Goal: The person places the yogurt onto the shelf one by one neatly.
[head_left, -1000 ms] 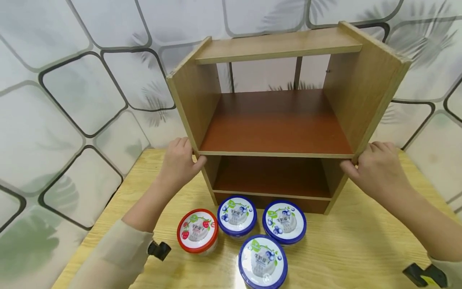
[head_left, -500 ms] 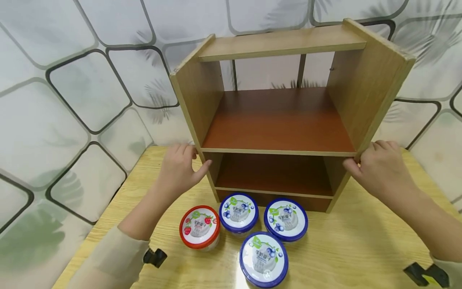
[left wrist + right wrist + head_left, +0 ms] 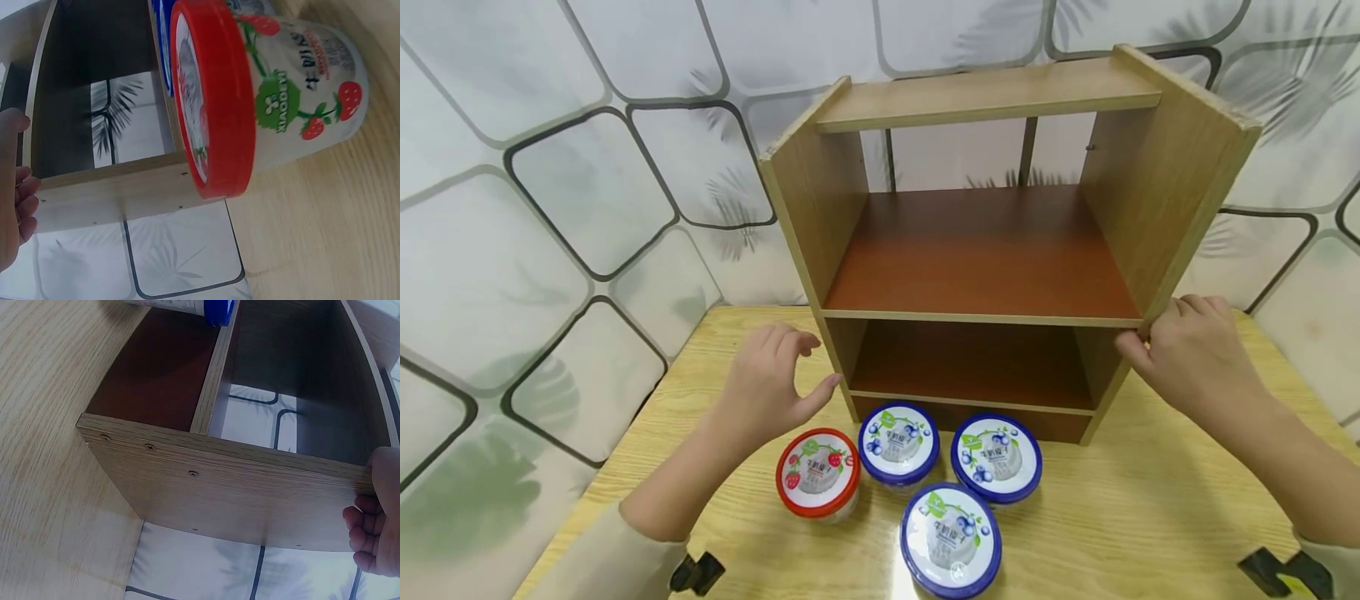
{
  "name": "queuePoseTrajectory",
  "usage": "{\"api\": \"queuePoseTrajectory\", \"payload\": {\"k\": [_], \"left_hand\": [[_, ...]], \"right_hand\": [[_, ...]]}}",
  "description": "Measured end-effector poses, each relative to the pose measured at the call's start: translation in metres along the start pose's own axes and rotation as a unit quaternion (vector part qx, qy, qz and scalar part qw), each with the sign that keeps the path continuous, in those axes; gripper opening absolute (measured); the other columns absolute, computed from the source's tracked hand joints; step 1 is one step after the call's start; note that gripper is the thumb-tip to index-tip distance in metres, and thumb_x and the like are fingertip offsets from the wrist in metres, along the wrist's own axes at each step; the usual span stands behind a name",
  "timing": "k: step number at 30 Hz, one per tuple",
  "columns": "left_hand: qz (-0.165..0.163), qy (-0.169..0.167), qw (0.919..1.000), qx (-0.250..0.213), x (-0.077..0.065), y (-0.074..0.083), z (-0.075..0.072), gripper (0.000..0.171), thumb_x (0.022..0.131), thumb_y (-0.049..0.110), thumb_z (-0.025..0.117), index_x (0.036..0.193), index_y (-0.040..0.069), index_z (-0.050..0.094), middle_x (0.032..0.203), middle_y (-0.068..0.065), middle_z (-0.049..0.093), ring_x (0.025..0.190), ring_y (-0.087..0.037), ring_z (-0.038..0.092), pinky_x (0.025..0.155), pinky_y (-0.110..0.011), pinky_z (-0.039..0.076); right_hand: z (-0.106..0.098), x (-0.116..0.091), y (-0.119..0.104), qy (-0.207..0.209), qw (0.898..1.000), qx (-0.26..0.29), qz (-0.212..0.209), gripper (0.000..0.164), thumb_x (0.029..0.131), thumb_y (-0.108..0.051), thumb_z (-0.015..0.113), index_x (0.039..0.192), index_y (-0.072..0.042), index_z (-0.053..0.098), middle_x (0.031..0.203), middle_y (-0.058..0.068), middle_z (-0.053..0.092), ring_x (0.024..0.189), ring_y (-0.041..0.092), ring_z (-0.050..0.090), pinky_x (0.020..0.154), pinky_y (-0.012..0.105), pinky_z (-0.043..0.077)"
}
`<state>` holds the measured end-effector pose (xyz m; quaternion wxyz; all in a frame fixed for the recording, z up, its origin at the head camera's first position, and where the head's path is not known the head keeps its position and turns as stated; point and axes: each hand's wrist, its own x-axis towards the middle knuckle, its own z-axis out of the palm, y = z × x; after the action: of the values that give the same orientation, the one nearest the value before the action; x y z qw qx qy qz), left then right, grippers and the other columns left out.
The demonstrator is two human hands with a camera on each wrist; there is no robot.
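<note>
A small wooden shelf unit (image 3: 981, 250) with reddish-brown boards stands upright on the table. My right hand (image 3: 1191, 350) grips the front edge of its right side panel at middle-board height, thumb in front and fingers around the outer face. Left of the unit, my left hand (image 3: 767, 375) is held in the air with fingers bent, thumb spread and nothing between them. Below that hand sits a tub with a red lid (image 3: 818, 472) and strawberries printed on it. Beside this stand three blue-lidded tubs: one near the unit (image 3: 898, 443), one to its right (image 3: 996, 458), one in front (image 3: 951, 540).
The light wood table (image 3: 1120, 533) extends around the unit. Behind it is a wall covering (image 3: 550, 208) with dark rounded outlines and leaf prints. The lower opening (image 3: 970, 362) of the unit faces the tubs closely.
My left hand has let go of the left side panel and moved down and slightly left, away from it. My right hand keeps its grip. The tubs stay in place.
</note>
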<state>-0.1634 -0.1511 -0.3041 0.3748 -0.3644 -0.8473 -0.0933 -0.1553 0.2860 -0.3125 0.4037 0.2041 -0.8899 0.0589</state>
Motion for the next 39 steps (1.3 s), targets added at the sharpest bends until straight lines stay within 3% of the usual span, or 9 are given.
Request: {"api": "queuePoseTrajectory", "payload": {"k": [5,8,16,22,27,32,39], "left_hand": [[0.010,0.002,0.9999,0.012,-0.011,0.011,-0.004,0.055,0.092,0.053,0.041,0.092,0.001,0.056,0.079,-0.008,0.060,0.073,-0.025,0.056,0.064,-0.038,0.044],[0.029,0.000,0.9994,0.021,-0.020,0.016,-0.007,0.058,0.092,0.056,0.038,0.091,0.001,0.057,0.081,-0.007,0.062,0.072,-0.025,0.058,0.063,-0.037,0.045],[0.102,-0.005,0.9938,0.045,-0.044,0.023,-0.008,0.051,0.093,0.049,0.041,0.085,0.004,0.062,0.079,-0.006,0.061,0.069,-0.022,0.060,0.061,-0.036,0.048],[0.113,-0.017,0.9918,0.056,-0.058,0.027,-0.010,0.050,0.091,0.053,0.041,0.083,0.008,0.061,0.077,-0.004,0.059,0.066,-0.020,0.058,0.062,-0.038,0.047],[0.126,-0.022,0.9918,0.011,-0.072,0.033,-0.005,0.054,0.088,0.061,0.043,0.084,0.010,0.060,0.079,-0.001,0.059,0.069,-0.018,0.056,0.063,-0.036,0.046],[0.167,0.000,0.9858,-0.019,-0.090,0.037,0.002,0.053,0.086,0.061,0.047,0.083,0.010,0.061,0.079,0.001,0.060,0.069,-0.016,0.056,0.062,-0.034,0.044],[0.202,0.031,0.9787,-0.021,-0.104,0.036,0.006,0.036,0.091,0.043,0.053,0.081,0.010,0.064,0.077,0.000,0.063,0.066,-0.016,0.057,0.061,-0.032,0.046]], "right_hand": [[0.001,0.000,0.000,0.005,1.000,-0.004,-0.006,0.047,0.087,-0.035,0.027,0.048,-0.009,0.028,0.047,0.012,0.034,0.058,0.043,0.045,0.056,0.048,0.029],[0.003,0.001,-0.001,0.012,1.000,-0.006,-0.013,0.046,0.087,-0.033,0.026,0.047,-0.009,0.027,0.046,0.011,0.032,0.056,0.043,0.043,0.055,0.048,0.029],[0.004,0.003,-0.001,0.030,0.999,-0.007,-0.021,0.043,0.086,-0.031,0.026,0.048,-0.010,0.026,0.045,0.010,0.030,0.051,0.041,0.038,0.053,0.048,0.027],[0.005,0.002,-0.002,0.014,1.000,0.006,0.005,0.044,0.085,-0.033,0.027,0.047,-0.011,0.027,0.046,0.009,0.032,0.053,0.040,0.040,0.057,0.051,0.029],[0.005,0.000,-0.003,0.004,1.000,0.002,0.015,0.044,0.086,-0.032,0.026,0.047,-0.012,0.026,0.046,0.008,0.032,0.054,0.041,0.042,0.058,0.053,0.031],[0.006,0.000,-0.004,0.011,1.000,-0.003,0.013,0.045,0.086,-0.032,0.025,0.046,-0.012,0.025,0.046,0.008,0.030,0.054,0.042,0.042,0.057,0.054,0.031],[0.008,0.000,-0.005,0.021,1.000,-0.007,0.012,0.045,0.085,-0.031,0.025,0.045,-0.011,0.023,0.045,0.009,0.029,0.053,0.043,0.043,0.055,0.053,0.030]]}}
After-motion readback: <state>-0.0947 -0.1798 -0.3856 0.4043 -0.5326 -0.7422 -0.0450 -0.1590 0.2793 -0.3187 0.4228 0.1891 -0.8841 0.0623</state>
